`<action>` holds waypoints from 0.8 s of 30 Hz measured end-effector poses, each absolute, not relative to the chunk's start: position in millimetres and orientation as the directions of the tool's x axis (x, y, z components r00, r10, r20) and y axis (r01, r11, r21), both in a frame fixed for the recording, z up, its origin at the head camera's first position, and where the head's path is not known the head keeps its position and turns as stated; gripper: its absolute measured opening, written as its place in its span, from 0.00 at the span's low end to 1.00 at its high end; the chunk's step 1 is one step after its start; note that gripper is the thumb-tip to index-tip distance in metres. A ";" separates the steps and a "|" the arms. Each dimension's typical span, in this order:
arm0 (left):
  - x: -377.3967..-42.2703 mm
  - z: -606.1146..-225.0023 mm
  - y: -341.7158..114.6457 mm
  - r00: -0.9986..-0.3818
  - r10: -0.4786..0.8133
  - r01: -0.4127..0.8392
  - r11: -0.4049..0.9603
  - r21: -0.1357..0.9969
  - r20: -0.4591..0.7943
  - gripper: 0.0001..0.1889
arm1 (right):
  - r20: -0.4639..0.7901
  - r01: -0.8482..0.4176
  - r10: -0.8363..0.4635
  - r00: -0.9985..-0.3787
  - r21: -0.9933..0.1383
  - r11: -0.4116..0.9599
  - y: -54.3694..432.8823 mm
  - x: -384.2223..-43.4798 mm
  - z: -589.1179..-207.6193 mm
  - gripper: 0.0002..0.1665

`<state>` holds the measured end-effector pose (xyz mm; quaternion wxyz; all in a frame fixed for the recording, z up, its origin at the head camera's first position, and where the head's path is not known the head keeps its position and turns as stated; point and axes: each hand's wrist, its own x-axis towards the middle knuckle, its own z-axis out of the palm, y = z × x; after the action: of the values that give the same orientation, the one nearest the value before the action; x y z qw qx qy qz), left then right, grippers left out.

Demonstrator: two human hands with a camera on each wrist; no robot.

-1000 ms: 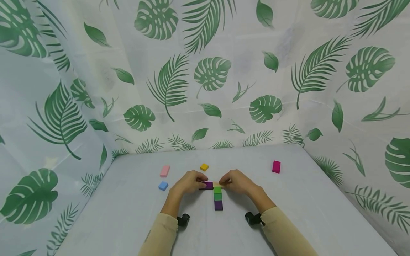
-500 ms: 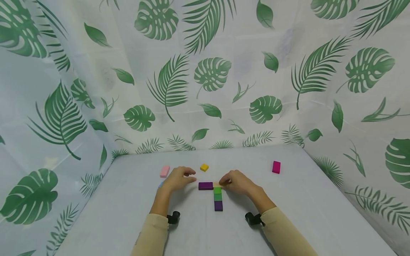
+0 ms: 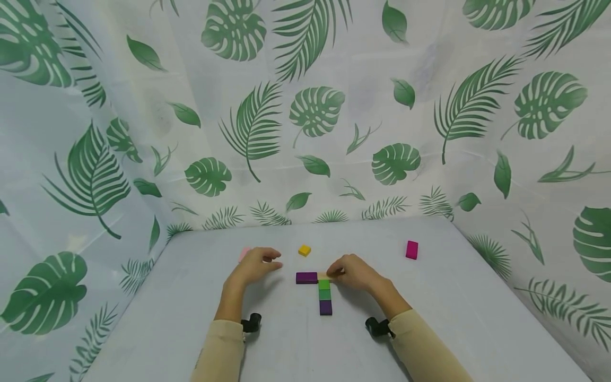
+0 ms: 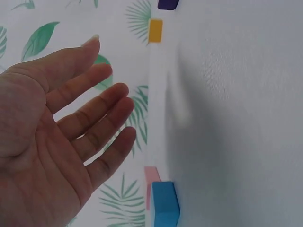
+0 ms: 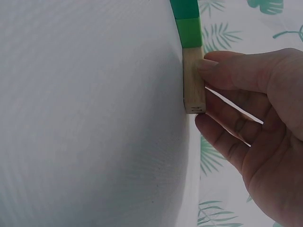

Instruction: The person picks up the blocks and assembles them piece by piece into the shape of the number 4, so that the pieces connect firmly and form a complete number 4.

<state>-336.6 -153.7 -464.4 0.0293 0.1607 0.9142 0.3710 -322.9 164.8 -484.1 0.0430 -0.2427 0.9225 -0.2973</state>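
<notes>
My right hand [image 3: 358,273] pinches a plain wooden block [image 5: 193,78], with the thumb on one side and fingertips at the end marked 24. That block lies on the table and meets a light green block [image 3: 324,284]. Below, toward me, a darker green block [image 3: 324,294] and a dark purple block [image 3: 325,307] continue the column. To the left, a long purple block [image 3: 306,278] lies against the wooden one. My left hand [image 3: 252,268] is above the table with fingers spread, holding nothing. Near it are a pink block [image 4: 150,179] and a blue block [image 4: 164,203], which the hand hides in the head view.
A yellow block [image 3: 304,250] lies behind the purple one. Farther right on the white table [image 3: 477,318] is a magenta block [image 3: 412,250]. Leaf-patterned cloth [image 3: 353,111] hangs at the back and both sides.
My left hand has let go of the long purple block and moved left, now covering the blue block and part of the pink one. The right hand stays in place on the wooden block.
</notes>
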 end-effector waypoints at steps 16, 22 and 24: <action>-334.2 -467.1 -180.0 -0.972 0.233 0.187 0.705 0.684 0.026 0.22 | 0.067 -0.424 -0.472 -0.879 -0.565 0.708 165.6 -323.0 -484.2 0.12; -334.1 -470.0 -188.4 -0.980 0.197 0.157 0.716 0.680 0.018 0.22 | 0.064 -0.417 -0.468 -0.882 -0.567 0.710 165.1 -322.7 -485.1 0.13; -333.9 -470.3 -191.3 -0.981 0.194 0.149 0.716 0.682 0.011 0.23 | 0.061 -0.414 -0.465 -0.883 -0.568 0.712 164.6 -322.4 -485.2 0.13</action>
<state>-333.9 -191.3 -470.3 0.0307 0.0928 0.9259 0.3650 -322.4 164.6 -485.2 0.0431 -0.2376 0.9241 -0.2961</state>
